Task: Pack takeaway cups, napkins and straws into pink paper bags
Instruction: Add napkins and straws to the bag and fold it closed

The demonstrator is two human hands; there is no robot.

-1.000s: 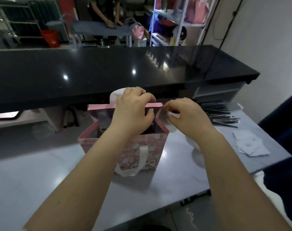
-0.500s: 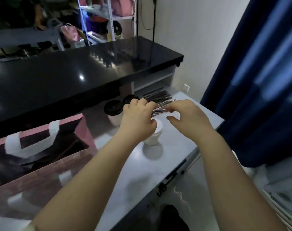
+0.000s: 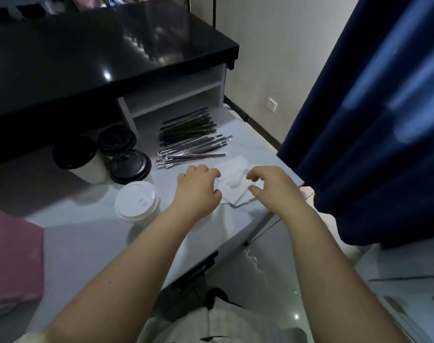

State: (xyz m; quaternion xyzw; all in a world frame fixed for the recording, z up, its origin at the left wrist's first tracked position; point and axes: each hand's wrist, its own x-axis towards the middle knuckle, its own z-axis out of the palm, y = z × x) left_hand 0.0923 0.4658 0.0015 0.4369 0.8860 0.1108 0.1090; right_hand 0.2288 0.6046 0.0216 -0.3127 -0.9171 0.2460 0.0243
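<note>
A small stack of white napkins [image 3: 232, 173] lies near the right end of the grey table [image 3: 92, 241]. My left hand [image 3: 198, 188] is at its left edge with fingers loosely curled. At the stack's right edge is my right hand [image 3: 270, 185], thumb and forefinger apart over the paper. Neither hand plainly grips a napkin. Wrapped straws [image 3: 190, 142] lie in a pile just beyond. A white-lidded cup [image 3: 136, 204] stands left of my left hand, with three black-lidded cups [image 3: 130, 166] behind it. A corner of the pink bag [image 3: 13, 253] shows at the left edge.
A black counter [image 3: 99, 53] overhangs the table's far side, with a white shelf unit [image 3: 176, 95] under it. A dark blue curtain [image 3: 374, 120] hangs close on the right. The table's front edge runs just below my hands.
My view swung right, away from the pink bag. Both hands moved from the bag's rim, past the cups and straws, to the napkin stack.
</note>
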